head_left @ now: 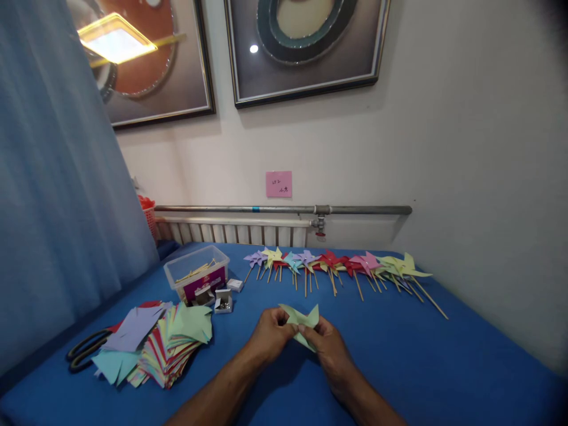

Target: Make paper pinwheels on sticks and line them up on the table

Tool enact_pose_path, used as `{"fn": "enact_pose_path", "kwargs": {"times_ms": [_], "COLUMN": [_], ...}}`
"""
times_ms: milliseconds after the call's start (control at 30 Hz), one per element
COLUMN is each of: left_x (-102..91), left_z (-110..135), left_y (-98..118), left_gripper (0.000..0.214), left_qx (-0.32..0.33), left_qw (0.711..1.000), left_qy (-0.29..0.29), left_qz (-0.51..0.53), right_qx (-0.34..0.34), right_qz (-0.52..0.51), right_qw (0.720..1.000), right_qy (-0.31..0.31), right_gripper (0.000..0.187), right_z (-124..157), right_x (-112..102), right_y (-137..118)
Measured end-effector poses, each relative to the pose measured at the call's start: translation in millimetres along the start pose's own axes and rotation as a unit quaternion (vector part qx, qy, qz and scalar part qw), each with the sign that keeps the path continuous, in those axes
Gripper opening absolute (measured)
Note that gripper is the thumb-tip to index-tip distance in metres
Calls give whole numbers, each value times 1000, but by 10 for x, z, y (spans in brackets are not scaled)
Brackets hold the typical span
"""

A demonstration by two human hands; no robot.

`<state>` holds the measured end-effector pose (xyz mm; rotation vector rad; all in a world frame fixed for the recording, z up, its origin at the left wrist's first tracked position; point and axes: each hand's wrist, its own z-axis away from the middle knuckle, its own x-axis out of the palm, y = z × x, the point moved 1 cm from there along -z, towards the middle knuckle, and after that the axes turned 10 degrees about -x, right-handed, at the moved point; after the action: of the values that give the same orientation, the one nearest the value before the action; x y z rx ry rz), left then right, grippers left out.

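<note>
Pinched by left hand (271,335) and right hand (329,348) — one pale green paper (309,320), corners raised, over the blue sheet (421,367), near centre. Left of it: stacked coloured papers (167,349), black-handled scissors (87,348), plastic tub (213,280) of sticks (197,271). Beyond — pinwheels (331,260) in one row.

Two framed pictures (306,65) hang above a radiator (233,232).

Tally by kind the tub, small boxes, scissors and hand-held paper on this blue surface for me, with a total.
Clear tub: 1
Small boxes: 3
Scissors: 1 pair
Green paper between left hand and right hand: 1
Total: 6
</note>
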<state>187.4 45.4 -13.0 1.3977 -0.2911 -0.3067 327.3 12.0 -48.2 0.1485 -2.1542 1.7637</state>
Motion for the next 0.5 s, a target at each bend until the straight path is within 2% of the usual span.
{"fn": "enact_pose_path", "kwargs": {"times_ms": [133,233,300,367,433,500], "left_x": [-1,-162,-439,-847,-1321,-1760], "left_z": [29,-2,-55,-122,-198,-284], "left_y": [18,150,344,615,916,1176], "left_gripper": [28,29,28,27,23,18], "left_qx": [-58,-30,25,84,123,123], "left_qw": [998,999,996,978,934,874], "left_qy": [-34,4,85,178,286,363], "left_qz": [21,15,-11,-66,-176,-299], "right_qx": [5,17,24,23,18,16], "right_qz": [13,0,-13,-19,-20,-21], "right_qw": [1000,1000,1000,999,999,999], "right_qy": [-13,-9,8,22,26,18], "right_gripper": [46,41,38,37,37,38], "right_z": [31,62,74,79,79,73], "right_x": [18,18,5,-7,-6,7], "right_y": [-85,-141,-154,-150,-134,-112]}}
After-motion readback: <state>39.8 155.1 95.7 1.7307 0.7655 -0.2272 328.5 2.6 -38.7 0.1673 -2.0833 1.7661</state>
